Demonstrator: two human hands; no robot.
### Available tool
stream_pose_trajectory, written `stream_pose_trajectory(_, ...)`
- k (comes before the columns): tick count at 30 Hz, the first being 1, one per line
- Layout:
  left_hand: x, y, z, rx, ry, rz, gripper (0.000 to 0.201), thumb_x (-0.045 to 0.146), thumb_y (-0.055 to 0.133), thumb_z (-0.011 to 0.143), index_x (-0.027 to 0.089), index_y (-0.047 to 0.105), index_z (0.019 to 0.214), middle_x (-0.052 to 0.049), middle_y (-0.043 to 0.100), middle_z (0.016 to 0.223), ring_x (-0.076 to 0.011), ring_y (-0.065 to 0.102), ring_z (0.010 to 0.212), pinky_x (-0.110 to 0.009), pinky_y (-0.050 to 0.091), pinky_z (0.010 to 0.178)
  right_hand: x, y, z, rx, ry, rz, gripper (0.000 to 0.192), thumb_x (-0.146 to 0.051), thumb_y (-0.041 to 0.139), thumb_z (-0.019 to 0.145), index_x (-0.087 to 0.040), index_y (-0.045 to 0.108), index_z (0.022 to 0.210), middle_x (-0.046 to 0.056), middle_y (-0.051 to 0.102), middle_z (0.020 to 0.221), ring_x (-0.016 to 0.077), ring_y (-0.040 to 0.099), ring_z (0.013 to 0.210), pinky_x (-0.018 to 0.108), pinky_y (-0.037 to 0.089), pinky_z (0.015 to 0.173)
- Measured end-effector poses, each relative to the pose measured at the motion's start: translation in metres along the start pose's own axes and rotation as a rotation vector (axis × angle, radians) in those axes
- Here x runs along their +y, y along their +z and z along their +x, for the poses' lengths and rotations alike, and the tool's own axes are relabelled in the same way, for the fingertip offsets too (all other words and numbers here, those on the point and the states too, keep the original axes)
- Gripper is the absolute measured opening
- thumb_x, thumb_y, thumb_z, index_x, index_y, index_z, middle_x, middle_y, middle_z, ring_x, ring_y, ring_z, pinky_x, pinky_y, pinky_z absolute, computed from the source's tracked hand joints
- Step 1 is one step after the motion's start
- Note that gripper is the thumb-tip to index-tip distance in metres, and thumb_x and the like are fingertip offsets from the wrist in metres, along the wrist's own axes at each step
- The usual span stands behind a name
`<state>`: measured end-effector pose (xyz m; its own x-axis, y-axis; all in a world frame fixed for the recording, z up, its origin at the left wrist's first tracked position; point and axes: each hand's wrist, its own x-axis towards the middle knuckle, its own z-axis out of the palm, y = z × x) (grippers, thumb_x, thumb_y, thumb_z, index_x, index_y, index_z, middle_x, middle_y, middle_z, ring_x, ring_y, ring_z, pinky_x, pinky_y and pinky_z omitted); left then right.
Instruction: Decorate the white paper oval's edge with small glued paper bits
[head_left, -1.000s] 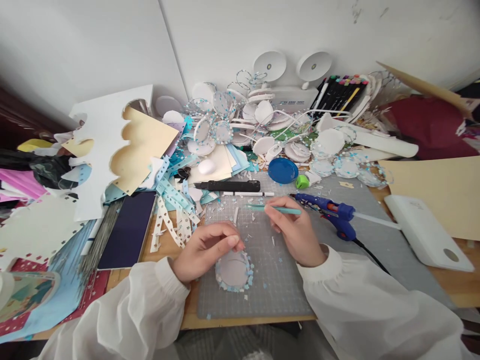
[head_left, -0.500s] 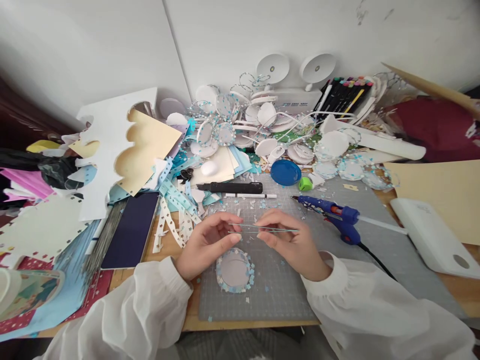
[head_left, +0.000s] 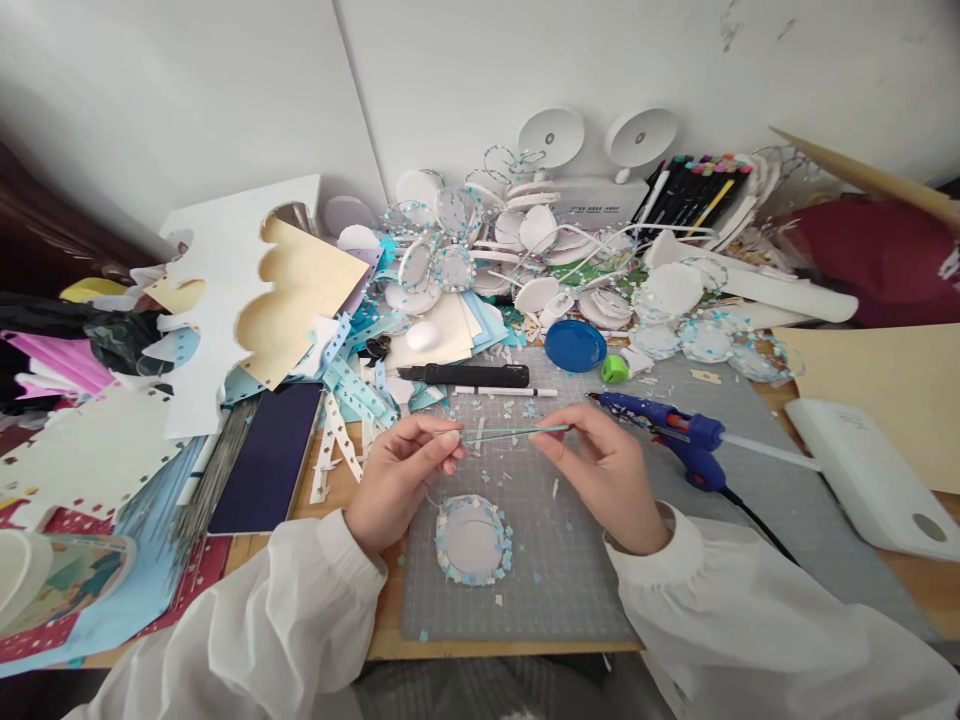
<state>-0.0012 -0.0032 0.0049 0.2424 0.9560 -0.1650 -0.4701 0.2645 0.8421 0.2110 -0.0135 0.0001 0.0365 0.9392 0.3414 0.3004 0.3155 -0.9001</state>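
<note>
Far left of the tabletop (head_left: 922, 580): heaped paper offcuts, a white card sheet with scalloped cut-outs (head_left: 217, 290), and a dark tablet (head_left: 266, 455) lying flat beside star-punched paper strips (head_left: 341, 420).

Left hand (head_left: 397, 475): forearm in a white sleeve enters from the lower left, wrist low over the edge of the grey cutting mat (head_left: 540, 540). Fingers curled, thumb and forefinger pinched on the left tip of the tweezers (head_left: 514, 433). Narrow pinch, holding.

The tweezers are thin, teal-tinted, held almost level above the mat, spanning between both hands.

Below the hands, flat on the mat: a white paper ring (head_left: 472, 540) edged with small blue and white bits. It lies just beside the left hand's heel, not touched by either hand as far as can be seen.

Right hand (head_left: 600, 470): forearm comes in from the lower right, back of hand up and outward, fingers bent, thumb and forefinger closed on the right end of the tweezers.

Beyond the hands: a black utility knife (head_left: 465, 375) and a white pen (head_left: 502, 391) lie parallel at the mat's far edge. A blue lid (head_left: 575, 345) and a small green object sit behind them. Right of the right hand: blue glue gun (head_left: 675, 435), nozzle pointing left. Far right: a white box (head_left: 870, 475), tan card (head_left: 892, 385).
</note>
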Motion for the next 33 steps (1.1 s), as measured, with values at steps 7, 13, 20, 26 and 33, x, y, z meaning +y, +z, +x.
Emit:
stream_pose_trajectory(7,0.006,0.0,0.003,-0.008,-0.134,-0.341,0.013,0.017,0.08,0.072,0.013,0.073,0.081,-0.001,0.063,0.062,-0.0018,0.052,0.052,-0.011,0.047,0.055,0.008,-0.001,0.001,-0.107,-0.099,-0.372,0.01,-0.013,0.063,0.082,-0.021,0.063,0.075,0.0,0.061,0.069,0.0174,0.055,0.073,0.034,0.039,0.072)
stream_pose_trajectory(13,0.007,0.001,0.004,-0.027,-0.184,-0.424,0.011,0.014,0.078,0.073,0.012,0.071,0.081,-0.001,0.062,0.064,-0.0017,0.052,0.052,-0.012,0.047,0.054,0.012,0.0,-0.001,-0.162,-0.187,-0.579,0.011,-0.011,0.061,0.082,-0.021,0.064,0.077,0.001,0.062,0.073,0.0203,0.055,0.078,0.036,0.036,0.073)
stream_pose_trajectory(20,0.003,-0.001,0.002,-0.084,-0.189,-0.294,0.018,0.021,0.08,0.072,0.013,0.072,0.085,0.0,0.065,0.063,-0.0024,0.054,0.051,-0.012,0.045,0.055,-0.008,-0.007,-0.006,-0.008,-0.359,-0.235,0.033,-0.019,0.063,0.081,-0.024,0.058,0.114,0.01,0.057,0.113,0.0271,0.055,0.107,0.047,0.041,0.094)
stream_pose_trajectory(26,0.002,0.002,-0.002,-0.137,-0.227,-0.137,0.016,0.024,0.08,0.073,0.014,0.072,0.084,-0.002,0.068,0.064,-0.0048,0.057,0.052,-0.014,0.046,0.055,-0.011,0.002,-0.012,-0.498,-0.186,0.046,0.069,-0.029,0.063,0.085,-0.026,0.029,0.145,0.012,0.044,0.144,0.0262,0.043,0.132,0.046,0.037,0.108)
stream_pose_trajectory(33,0.0,0.0,-0.002,-0.161,-0.229,-0.129,0.015,0.023,0.079,0.073,0.015,0.073,0.084,-0.002,0.07,0.065,-0.0045,0.058,0.052,-0.014,0.047,0.055,-0.013,0.002,-0.011,-0.622,0.035,0.118,0.026,-0.035,0.045,0.095,-0.022,0.066,0.102,0.002,0.066,0.081,0.0139,0.058,0.068,0.027,0.046,0.062)
